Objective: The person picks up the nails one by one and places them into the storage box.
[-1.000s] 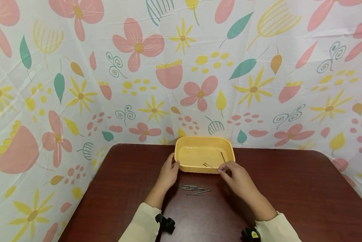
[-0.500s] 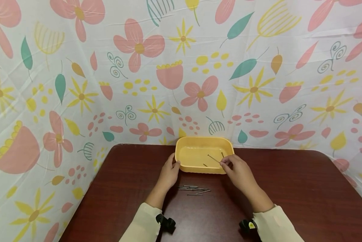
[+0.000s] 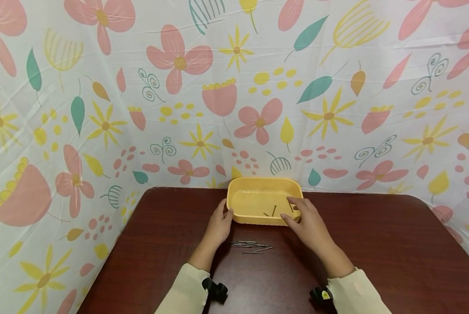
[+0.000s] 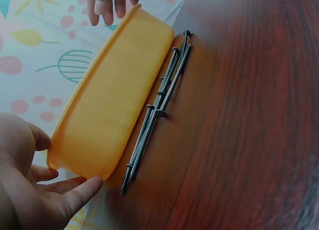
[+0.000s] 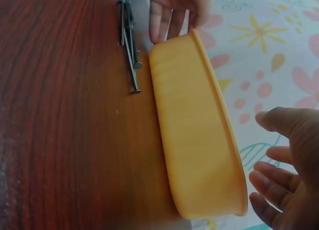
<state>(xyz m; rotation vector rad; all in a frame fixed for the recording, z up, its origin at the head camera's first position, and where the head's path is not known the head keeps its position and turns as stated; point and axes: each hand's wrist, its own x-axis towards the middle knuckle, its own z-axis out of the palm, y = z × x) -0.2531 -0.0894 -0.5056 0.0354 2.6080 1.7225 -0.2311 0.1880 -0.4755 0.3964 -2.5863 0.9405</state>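
I see a plain cream left sleeve (image 3: 184,288) and a matching right sleeve (image 3: 358,291), both long, ending at a bare left hand (image 3: 219,224) and right hand (image 3: 310,223). By each cuff I have a chunky black wrist camera (image 3: 215,290) with rounded parts; the right one bears a small yellow mark (image 3: 325,295).

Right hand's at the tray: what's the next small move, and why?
I'd probably move the right hand toward the nails on the table and pinch one: its fingers are spread and hold nothing, some nails already lie inside the yellow tray, and the left hand holds the tray's left end.
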